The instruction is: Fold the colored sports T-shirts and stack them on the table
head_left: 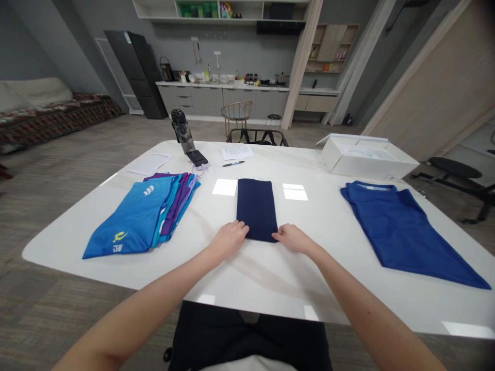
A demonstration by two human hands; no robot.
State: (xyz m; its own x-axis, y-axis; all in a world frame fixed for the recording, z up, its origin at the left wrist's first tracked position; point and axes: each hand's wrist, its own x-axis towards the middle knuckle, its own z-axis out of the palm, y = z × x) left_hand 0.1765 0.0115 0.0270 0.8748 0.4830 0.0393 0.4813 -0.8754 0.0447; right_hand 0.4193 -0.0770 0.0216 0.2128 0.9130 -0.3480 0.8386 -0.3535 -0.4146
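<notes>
A dark navy piece of cloth (256, 206), folded into a neat rectangle, lies flat on the white table (216, 278) in front of me. At its lower left corner is my left hand (231, 237), fingers closed on the edge. My right hand (291, 237) pinches the lower right corner between thumb and fingers. To the left lies a fanned stack of folded shirts (135, 216), blue on top with purple and teal layers beneath. A blue shirt (402, 226) rests on the right side, folded lengthwise with its collar away from me.
Toward the back left stand a dark-lidded water bottle (183, 134) and a black phone (197, 157) beside it. Papers (236, 151) and a pen (233, 164) lie near the far edge. An open white box (363, 157) sits at the back right. Chairs stand beyond the table.
</notes>
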